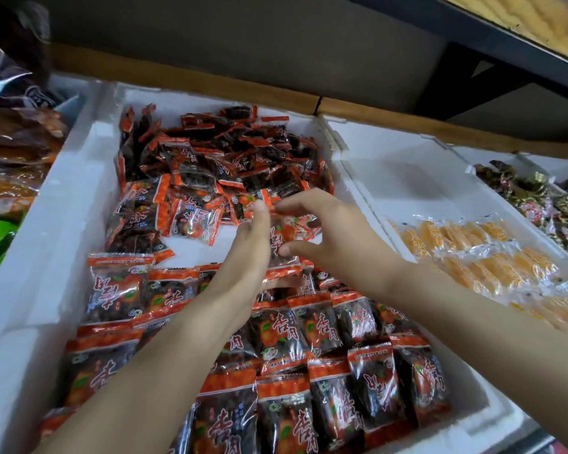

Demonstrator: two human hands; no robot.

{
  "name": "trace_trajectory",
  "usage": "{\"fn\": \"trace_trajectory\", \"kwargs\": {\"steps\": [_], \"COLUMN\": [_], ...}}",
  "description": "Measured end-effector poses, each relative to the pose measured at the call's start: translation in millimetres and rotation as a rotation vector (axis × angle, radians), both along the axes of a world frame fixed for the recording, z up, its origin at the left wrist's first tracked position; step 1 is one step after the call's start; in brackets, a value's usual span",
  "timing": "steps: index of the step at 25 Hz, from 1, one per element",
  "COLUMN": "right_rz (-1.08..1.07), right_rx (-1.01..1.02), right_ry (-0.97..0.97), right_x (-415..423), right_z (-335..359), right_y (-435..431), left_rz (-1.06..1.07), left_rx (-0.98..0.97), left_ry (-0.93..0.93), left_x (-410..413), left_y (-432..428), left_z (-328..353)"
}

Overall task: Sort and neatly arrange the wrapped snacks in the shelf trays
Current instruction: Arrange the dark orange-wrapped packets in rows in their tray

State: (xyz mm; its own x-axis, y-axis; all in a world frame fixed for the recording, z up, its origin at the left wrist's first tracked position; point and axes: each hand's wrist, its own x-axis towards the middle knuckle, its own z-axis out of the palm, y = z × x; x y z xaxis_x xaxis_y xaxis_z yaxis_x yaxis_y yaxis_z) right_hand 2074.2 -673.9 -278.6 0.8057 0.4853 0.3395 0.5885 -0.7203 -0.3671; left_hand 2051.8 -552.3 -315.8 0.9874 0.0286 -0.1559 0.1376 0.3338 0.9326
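Note:
A white foam tray (pixel 79 178) holds red-and-black wrapped snack packets. At its back they lie in a loose pile (pixel 230 158); at the front they stand in neat overlapping rows (pixel 309 355). Both hands meet over the middle of the tray. My left hand (pixel 250 244) stands on edge with straight fingers, its palm against an upright packet (pixel 277 239). From the other side my right hand (pixel 335 237) pinches that packet between curled fingers and thumb. The packet's lower part is hidden behind the hands.
To the right, a second foam tray (pixel 407 178) holds yellow-orange packets (pixel 473 250), and beyond it lie dark green and gold wrapped sweets (pixel 522 191). Brown bagged goods (pixel 14 142) sit at the left. A dark shelf (pixel 505 44) overhangs at the top right.

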Motion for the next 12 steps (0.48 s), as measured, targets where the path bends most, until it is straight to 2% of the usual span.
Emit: {"fn": "trace_trajectory", "kwargs": {"steps": [2,6,10,12], "right_rz": [-0.033,-0.014,-0.008,-0.028], "right_rx": [0.011,-0.023,0.321,0.412], "right_ry": [0.025,0.131,0.408,0.43], "right_x": [0.1,10.7,17.7,24.4], "right_z": [2.0,5.6,11.1,15.5], "right_y": [-0.6,-8.6,-25.8,-37.1], "left_rz": [0.033,0.021,-0.068,-0.031], "left_rx": [-0.073,-0.012,-0.023,0.046], "left_ry": [0.034,0.003,-0.107,-0.128], "left_x": [8.4,9.0,-2.6,-2.2], "left_y": [-3.3,-4.8,4.1,5.0], "left_z": [4.9,6.5,1.6,1.1]}}
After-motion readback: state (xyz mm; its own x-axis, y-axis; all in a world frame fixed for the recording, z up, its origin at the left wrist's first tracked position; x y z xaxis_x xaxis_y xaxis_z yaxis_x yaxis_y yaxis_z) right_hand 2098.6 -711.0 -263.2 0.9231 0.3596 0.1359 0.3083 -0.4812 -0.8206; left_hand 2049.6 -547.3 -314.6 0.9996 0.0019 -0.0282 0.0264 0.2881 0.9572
